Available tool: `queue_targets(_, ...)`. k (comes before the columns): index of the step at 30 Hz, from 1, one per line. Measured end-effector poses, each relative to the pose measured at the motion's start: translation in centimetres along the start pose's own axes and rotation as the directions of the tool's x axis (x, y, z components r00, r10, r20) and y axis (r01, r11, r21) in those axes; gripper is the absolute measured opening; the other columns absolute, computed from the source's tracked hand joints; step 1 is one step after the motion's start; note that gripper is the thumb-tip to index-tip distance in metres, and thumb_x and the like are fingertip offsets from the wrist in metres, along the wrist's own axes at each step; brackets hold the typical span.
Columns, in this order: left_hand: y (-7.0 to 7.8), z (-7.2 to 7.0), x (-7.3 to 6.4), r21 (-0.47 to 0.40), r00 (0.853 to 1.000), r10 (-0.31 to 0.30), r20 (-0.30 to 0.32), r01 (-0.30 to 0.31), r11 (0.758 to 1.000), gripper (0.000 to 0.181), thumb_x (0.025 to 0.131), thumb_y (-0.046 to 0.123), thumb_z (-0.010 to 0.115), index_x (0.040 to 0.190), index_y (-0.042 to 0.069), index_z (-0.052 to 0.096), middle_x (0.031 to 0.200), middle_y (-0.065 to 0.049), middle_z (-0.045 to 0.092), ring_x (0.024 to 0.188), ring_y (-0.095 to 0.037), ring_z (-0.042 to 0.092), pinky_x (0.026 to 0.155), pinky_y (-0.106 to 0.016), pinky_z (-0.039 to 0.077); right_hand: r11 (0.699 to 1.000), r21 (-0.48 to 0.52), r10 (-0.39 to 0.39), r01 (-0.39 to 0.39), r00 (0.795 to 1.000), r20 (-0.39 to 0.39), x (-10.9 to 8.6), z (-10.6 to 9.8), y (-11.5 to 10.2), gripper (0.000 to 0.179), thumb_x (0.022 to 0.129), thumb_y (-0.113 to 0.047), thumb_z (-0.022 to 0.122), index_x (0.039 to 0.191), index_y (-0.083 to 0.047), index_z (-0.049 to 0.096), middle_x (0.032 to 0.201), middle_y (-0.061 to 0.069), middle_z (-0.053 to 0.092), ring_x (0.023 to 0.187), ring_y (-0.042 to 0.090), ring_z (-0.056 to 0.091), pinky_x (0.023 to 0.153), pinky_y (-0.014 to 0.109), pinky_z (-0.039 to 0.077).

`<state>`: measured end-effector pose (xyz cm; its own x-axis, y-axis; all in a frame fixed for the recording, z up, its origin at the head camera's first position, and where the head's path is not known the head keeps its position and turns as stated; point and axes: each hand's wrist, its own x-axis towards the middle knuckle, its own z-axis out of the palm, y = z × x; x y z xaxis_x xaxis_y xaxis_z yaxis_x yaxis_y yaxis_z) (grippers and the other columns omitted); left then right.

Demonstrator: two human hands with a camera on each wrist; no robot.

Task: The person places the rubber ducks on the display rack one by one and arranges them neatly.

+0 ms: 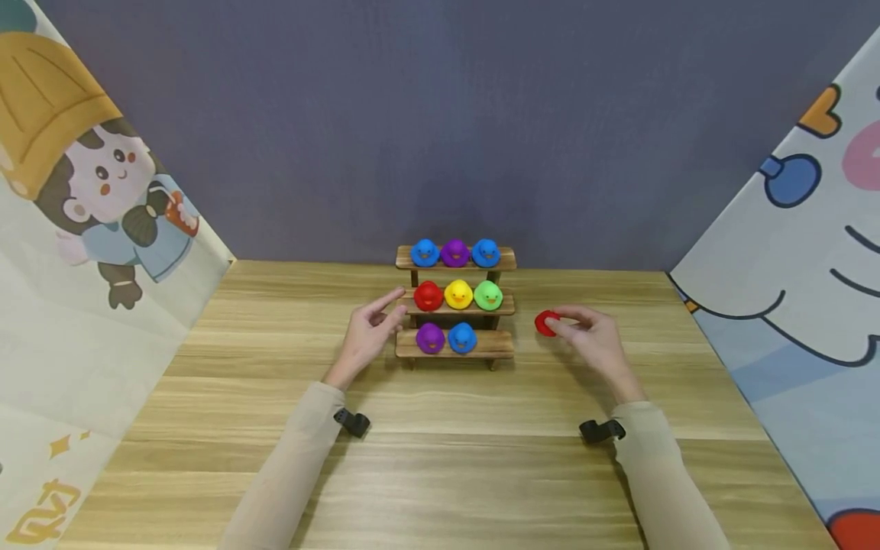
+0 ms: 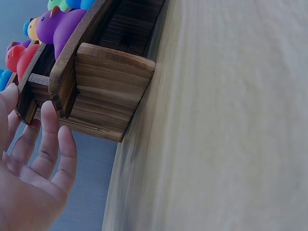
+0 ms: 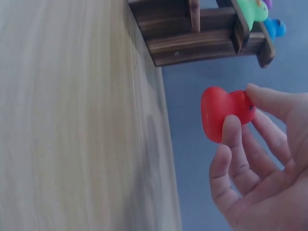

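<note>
A small three-tier wooden shelf (image 1: 500,344) holds toy rubber ducks. To its right, my right hand (image 1: 593,340) pinches a red rubber duck (image 3: 215,113) between thumb and fingers, held above the table. My left hand (image 1: 367,332) is at the shelf's left side, fingers loosely extended, fingertips right by the ends of the tiers in the left wrist view. On the bottom tier sit a purple duck (image 1: 430,338) and a blue duck (image 1: 462,338), with bare wood to their right. The middle tier carries a red duck (image 1: 428,296), a yellow duck (image 1: 458,294) and a green duck (image 1: 489,295).
Along the top tier stand a blue duck (image 1: 425,253), a purple duck (image 1: 455,253) and another blue duck (image 1: 486,253). The shelf stands on a wood-grain table (image 1: 474,466), before a grey-blue back wall (image 1: 440,114). Printed cartoon panels flank both sides.
</note>
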<state>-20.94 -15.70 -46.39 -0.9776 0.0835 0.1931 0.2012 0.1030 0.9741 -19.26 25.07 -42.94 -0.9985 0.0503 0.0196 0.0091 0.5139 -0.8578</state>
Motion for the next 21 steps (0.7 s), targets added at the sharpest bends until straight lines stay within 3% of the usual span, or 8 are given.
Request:
queue_targets(6, 0.2, -0.1, -0.1, 0.013, 1.000, -0.004, 0.005, 0.003, 1.000, 0.045, 0.106, 0.020, 0.069, 0.149, 0.010, 0.063, 0.158, -0.010, 0.058, 0.077, -0.002, 0.070, 0.076, -0.022, 0.060, 0.998, -0.024, -0.049, 0.049, 0.999, 0.005, -0.4, 0.9, -0.7, 0.044, 0.094, -0.039, 0.083, 0.127, -0.010, 0.077, 0.121, 0.011, 0.078, 0.085, 0.004, 0.073, 0.072, 0.026, 0.057)
queue_targets(9, 0.1, -0.1, -0.2, 0.012, 1.000, -0.006, 0.005, 0.006, 1.000, 0.045, 0.106, 0.020, 0.069, 0.149, 0.010, 0.063, 0.158, -0.010, 0.058, 0.077, -0.002, 0.071, 0.076, -0.020, 0.059, 0.998, -0.029, -0.064, 0.064, 0.998, 0.014, -0.6, 1.2, -1.1, 0.044, 0.094, -0.038, 0.084, 0.127, -0.009, 0.077, 0.121, 0.016, 0.078, 0.088, 0.012, 0.076, 0.073, 0.023, 0.056)
queue_targets(14, 0.2, -0.1, -0.2, 0.004, 1.000, -0.003, 0.004, 0.003, 1.000, 0.045, 0.106, 0.020, 0.069, 0.149, 0.010, 0.063, 0.157, -0.010, 0.059, 0.077, -0.002, 0.071, 0.075, -0.021, 0.059, 0.998, -0.018, -0.066, 0.067, 0.997, 0.042, -0.9, 1.5, -1.8, 0.044, 0.094, -0.038, 0.084, 0.127, -0.010, 0.077, 0.122, 0.018, 0.078, 0.096, 0.028, 0.078, 0.077, 0.031, 0.060)
queue_targets(21, 0.2, -0.1, -0.2, -0.001, 1.000, -0.001, 0.006, 0.001, 1.000, 0.045, 0.106, 0.018, 0.069, 0.149, 0.008, 0.062, 0.157, -0.012, 0.059, 0.077, -0.002, 0.071, 0.076, -0.022, 0.060, 0.997, -0.012, -0.075, 0.076, 0.995, 0.070, -1.1, 2.2, -2.2, 0.044, 0.094, -0.038, 0.084, 0.128, -0.012, 0.077, 0.122, 0.018, 0.078, 0.098, 0.034, 0.076, 0.077, 0.039, 0.062)
